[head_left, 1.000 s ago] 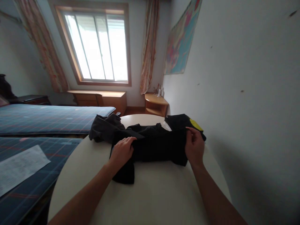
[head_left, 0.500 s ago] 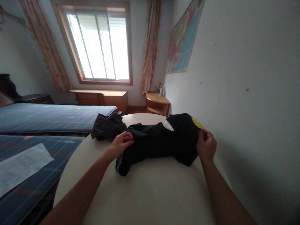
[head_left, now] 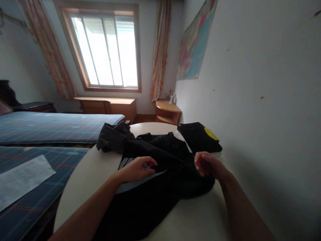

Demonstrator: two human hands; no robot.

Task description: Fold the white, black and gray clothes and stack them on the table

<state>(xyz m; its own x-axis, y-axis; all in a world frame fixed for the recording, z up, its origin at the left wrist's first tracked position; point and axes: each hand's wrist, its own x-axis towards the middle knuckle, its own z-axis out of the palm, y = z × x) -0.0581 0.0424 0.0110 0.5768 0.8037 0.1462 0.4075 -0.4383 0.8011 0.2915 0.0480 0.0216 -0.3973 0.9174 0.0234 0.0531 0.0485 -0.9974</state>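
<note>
A black garment with grey patches, possibly a shirt (head_left: pixel 155 197), lies spread over the round pale table (head_left: pixel 77 187), its near part reaching the bottom of the view. My left hand (head_left: pixel 137 169) hovers over its left side, thumb and fingers curved apart with nothing between them. At the garment's right side is my right hand (head_left: pixel 209 164), loosely curled and holding nothing visible; some of its fingertips are shaded. Beyond it sits a folded black garment with a yellow patch (head_left: pixel 200 137). A crumpled dark grey cloth (head_left: pixel 114 135) rests at the table's far left.
Left of the table stand beds with blue plaid mattresses (head_left: pixel 57 129); a printed sheet of paper (head_left: pixel 25 180) lies on the nearer one. The white wall (head_left: pixel 271 134) runs close along the right. A low wooden desk (head_left: pixel 120 105) and corner shelf (head_left: pixel 168 108) stand beyond.
The black garment, held up by both hands before, now lies spread toward me on the table. Both hands have let go; the right has moved left and nearer, the left slightly right and nearer.
</note>
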